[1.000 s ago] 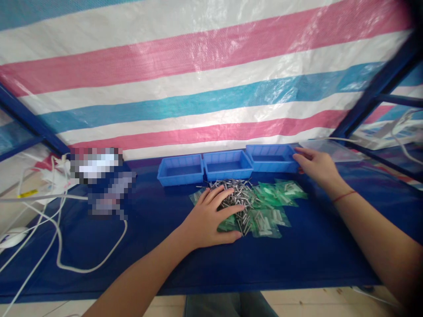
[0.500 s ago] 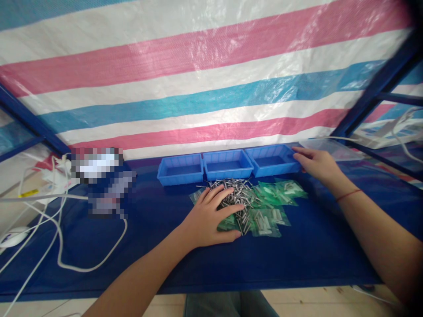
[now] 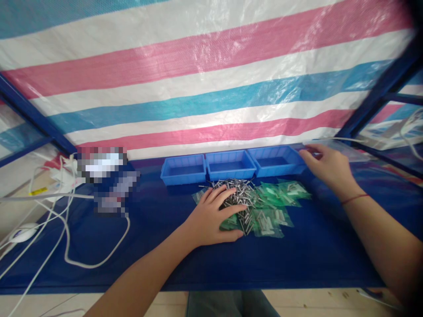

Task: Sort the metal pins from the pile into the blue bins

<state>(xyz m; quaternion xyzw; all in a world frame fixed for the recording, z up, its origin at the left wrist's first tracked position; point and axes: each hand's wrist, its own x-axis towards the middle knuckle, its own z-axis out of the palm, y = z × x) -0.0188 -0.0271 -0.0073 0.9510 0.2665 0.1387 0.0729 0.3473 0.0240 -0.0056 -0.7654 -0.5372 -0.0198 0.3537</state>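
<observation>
Metal pins (image 3: 243, 199), short and silvery, lie in a loose heap on the blue tabletop (image 3: 158, 259), just in front of the middle bin and partly on top of some green plastic bags. At the far left a white cable (image 3: 82, 264) loops across the tabletop, well apart from the heap. The left hand (image 3: 211, 218) rests palm down on the left part of the heap, its fingers spread and laid over the pins, with the thumb stretched out along the near edge against a green bag. The green plastic bags (image 3: 279, 204) fan out from under the pins towards the right, each with a few small pale pieces inside. Behind the heap, three shallow blue bins stand side by side in a row against the striped tarp (image 3: 211, 79): the left bin (image 3: 183, 176), the middle bin (image 3: 230, 171) and the right bin (image 3: 277, 167), each touching its neighbour. The right hand (image 3: 330, 169) reaches to the right end of the right bin, with its fingers held close together and their tips at the bin's corner, next to a clear plastic sheet (image 3: 343, 147); whether they pinch anything cannot be told.
</observation>
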